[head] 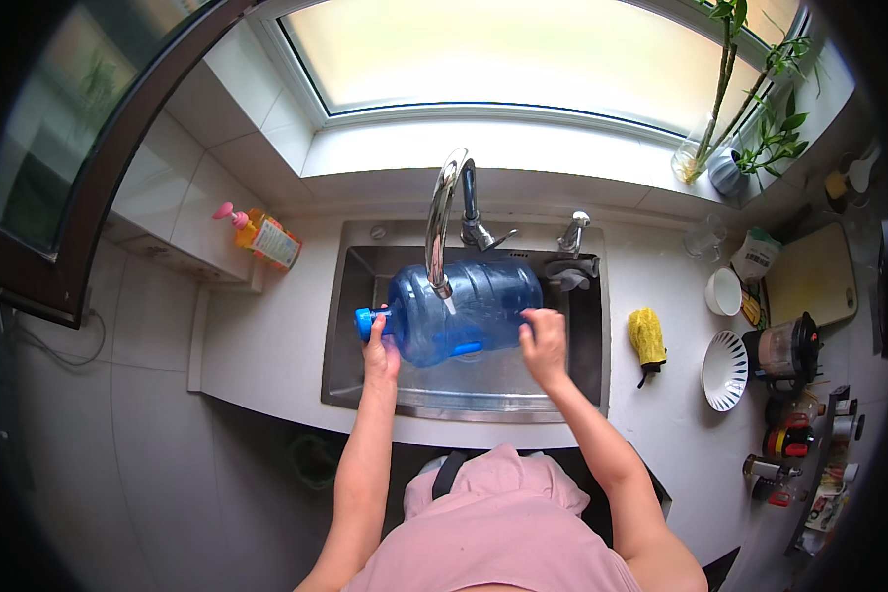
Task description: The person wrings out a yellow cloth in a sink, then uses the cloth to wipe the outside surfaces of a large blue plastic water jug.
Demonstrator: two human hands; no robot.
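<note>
A large clear blue plastic water jug (488,296) lies on its side in a stainless steel sink (444,388), its neck to the left. My left hand (379,361) grips the neck just beside the bright blue cap (365,323). At the other end, my right hand (545,344) has its fingers bent against the edge of the base; part of their contact is hidden. A chrome gooseneck faucet (436,214) arches over the jug, and a short stream of water (450,304) falls from its spout onto the jug's side. A blue strip (466,348) shows on the jug's lower side.
Left of the sink stands an orange pump bottle (268,238). A grey cloth (573,274) hangs at the sink's back right, near a small chrome dispenser (576,228). Rightward lie a yellow cloth glove or mitt (646,337), a patterned bowl (725,370) and a blender (781,349).
</note>
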